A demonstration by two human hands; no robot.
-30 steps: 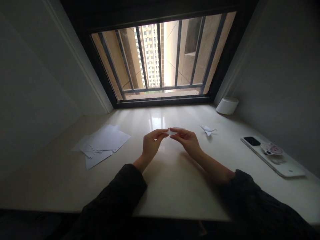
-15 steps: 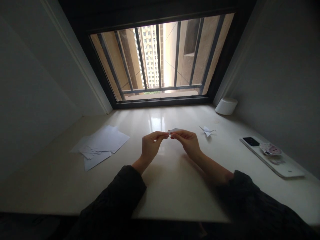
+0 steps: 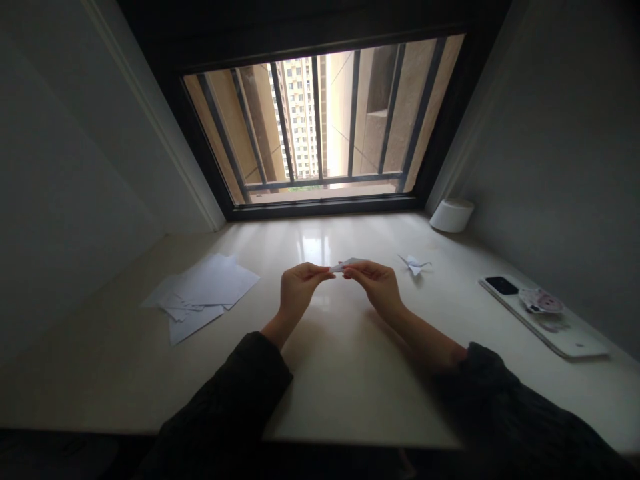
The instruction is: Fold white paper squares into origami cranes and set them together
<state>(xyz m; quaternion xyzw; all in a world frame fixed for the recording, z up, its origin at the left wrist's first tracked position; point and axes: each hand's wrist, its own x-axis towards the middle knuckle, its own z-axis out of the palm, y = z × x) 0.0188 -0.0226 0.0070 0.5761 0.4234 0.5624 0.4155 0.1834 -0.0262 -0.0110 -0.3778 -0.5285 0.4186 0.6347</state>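
Both of my hands are raised a little above the pale stone sill (image 3: pixel 340 373) and meet at a small folded piece of white paper (image 3: pixel 347 264). My left hand (image 3: pixel 296 291) pinches its left end between thumb and fingers. My right hand (image 3: pixel 376 283) pinches the right end, fingers curled. Most of the paper is hidden behind my fingertips. Dark sleeves cover both forearms.
A loose pile of white paper sheets (image 3: pixel 203 293) lies at the left. A finished folded paper figure (image 3: pixel 414 263) sits right of my hands. A white phone (image 3: pixel 543 313) with a sticker lies far right; a white round container (image 3: pixel 452 215) stands by the barred window (image 3: pixel 320 120).
My hands have stayed pinched on the folded paper and drawn slightly closer together; the view has shifted a little.
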